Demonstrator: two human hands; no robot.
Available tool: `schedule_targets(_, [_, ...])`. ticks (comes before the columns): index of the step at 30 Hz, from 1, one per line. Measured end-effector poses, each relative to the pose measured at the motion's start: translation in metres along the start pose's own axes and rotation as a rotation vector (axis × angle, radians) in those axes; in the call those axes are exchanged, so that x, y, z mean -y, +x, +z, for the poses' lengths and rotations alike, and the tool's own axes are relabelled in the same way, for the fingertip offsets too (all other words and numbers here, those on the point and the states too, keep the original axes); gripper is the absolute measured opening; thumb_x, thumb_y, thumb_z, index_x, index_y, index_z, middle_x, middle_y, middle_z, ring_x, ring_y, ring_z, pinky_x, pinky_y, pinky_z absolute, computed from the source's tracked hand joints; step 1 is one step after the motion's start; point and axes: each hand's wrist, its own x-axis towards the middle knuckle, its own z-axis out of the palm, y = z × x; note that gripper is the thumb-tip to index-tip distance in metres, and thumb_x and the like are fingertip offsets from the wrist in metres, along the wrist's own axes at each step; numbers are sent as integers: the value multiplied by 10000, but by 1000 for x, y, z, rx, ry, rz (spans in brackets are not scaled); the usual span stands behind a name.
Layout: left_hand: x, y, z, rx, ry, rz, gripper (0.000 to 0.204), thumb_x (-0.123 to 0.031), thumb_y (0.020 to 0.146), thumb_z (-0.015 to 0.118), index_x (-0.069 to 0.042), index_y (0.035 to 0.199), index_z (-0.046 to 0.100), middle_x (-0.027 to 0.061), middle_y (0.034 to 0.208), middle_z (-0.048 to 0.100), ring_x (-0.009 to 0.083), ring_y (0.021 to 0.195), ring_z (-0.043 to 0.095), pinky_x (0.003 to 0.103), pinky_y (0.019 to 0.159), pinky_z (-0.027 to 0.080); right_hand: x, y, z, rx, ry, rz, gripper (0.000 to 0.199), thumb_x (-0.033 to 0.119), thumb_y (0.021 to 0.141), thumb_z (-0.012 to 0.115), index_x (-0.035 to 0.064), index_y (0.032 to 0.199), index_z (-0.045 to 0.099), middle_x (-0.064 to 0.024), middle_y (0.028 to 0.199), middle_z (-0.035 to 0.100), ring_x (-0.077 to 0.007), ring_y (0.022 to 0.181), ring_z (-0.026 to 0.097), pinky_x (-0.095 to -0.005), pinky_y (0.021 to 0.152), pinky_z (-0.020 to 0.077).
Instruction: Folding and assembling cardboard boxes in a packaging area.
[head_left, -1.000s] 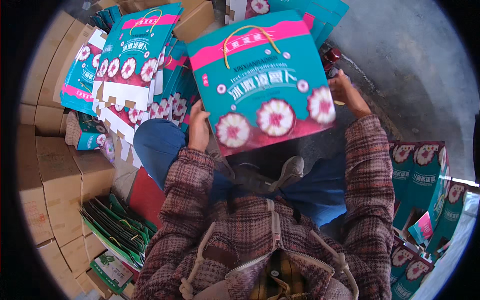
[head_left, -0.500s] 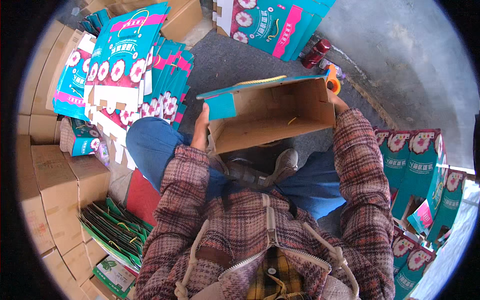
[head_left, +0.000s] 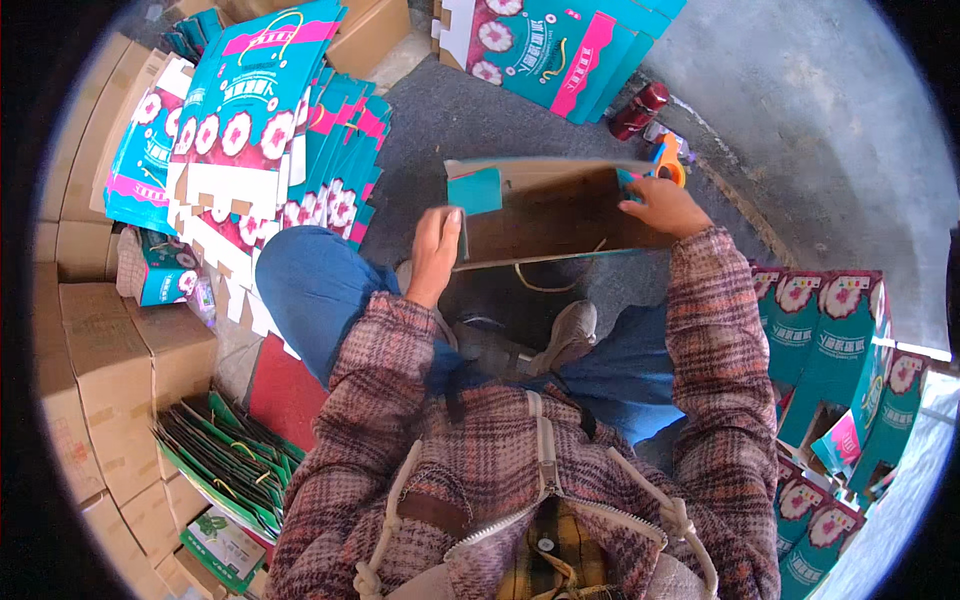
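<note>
An open cardboard gift box [head_left: 555,212] is held out over the floor in front of my legs. Its inside is plain brown, and a teal flap [head_left: 474,192] shows at its left end. My left hand [head_left: 436,252] grips the box's left end wall, fingertips over the rim. At the right end, my right hand [head_left: 668,208] holds the corner, its fingers bent over the edge by a small flap. A yellow cord handle [head_left: 545,283] hangs in a loop below the near side. Just behind my right hand lies an orange tape dispenser [head_left: 670,160], partly hidden.
Flat teal and pink box blanks [head_left: 240,110] are stacked at the left, with more [head_left: 560,60] at the far side. A dark red bottle [head_left: 638,110] lies by the wall. Assembled boxes [head_left: 825,340] stand at the right. Brown cartons [head_left: 110,340] and green folded bags [head_left: 225,465] line the left.
The box has tipped and dropped at its near side, baring the cord loop. My left hand has moved right with its end; my right hand now reaches over the right corner.
</note>
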Motion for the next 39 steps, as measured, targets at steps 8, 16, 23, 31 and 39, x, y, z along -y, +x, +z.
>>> schedule_targets(8, [3,-3,-8,206,94,17,462,-415,925,519,28,1034,593,188,1074,603,349,1081,518,421,952,382,-12,17,18,81,876,578,966,806,806,310,7,1319,485,-284,1225,548,-401,1128,540,-486,930,407])
schedule_targets(16, [0,9,-14,366,140,-96,558,-447,862,606,44,1124,568,202,1116,590,342,1107,507,417,978,367,-36,18,16,134,1093,651,1031,734,769,540,82,1482,182,-244,1361,441,-354,1232,464,-475,1009,357])
schedule_targets(23, [-4,-6,-15,103,-206,-291,342,-309,933,514,4,1045,592,126,1057,614,223,1045,560,328,916,407,-48,12,39,67,213,222,788,429,753,742,-23,1321,435,-232,1250,524,-349,1185,499,-413,985,410])
schedule_targets(31, [-14,-5,-15,302,-177,-246,398,-312,955,489,-14,1204,576,192,1350,450,269,1312,367,372,1062,300,-27,17,50,28,-215,238,706,442,690,778,8,1160,480,-154,1073,609,-355,973,617,-474,792,518])
schedule_targets(39, [56,-16,10,333,-43,-282,949,-396,748,749,42,1413,233,242,1326,441,317,1236,442,390,1025,352,-24,-2,-11,13,-14,605,754,666,740,619,-24,1043,632,-237,1102,628,-362,1047,607,-458,842,491])
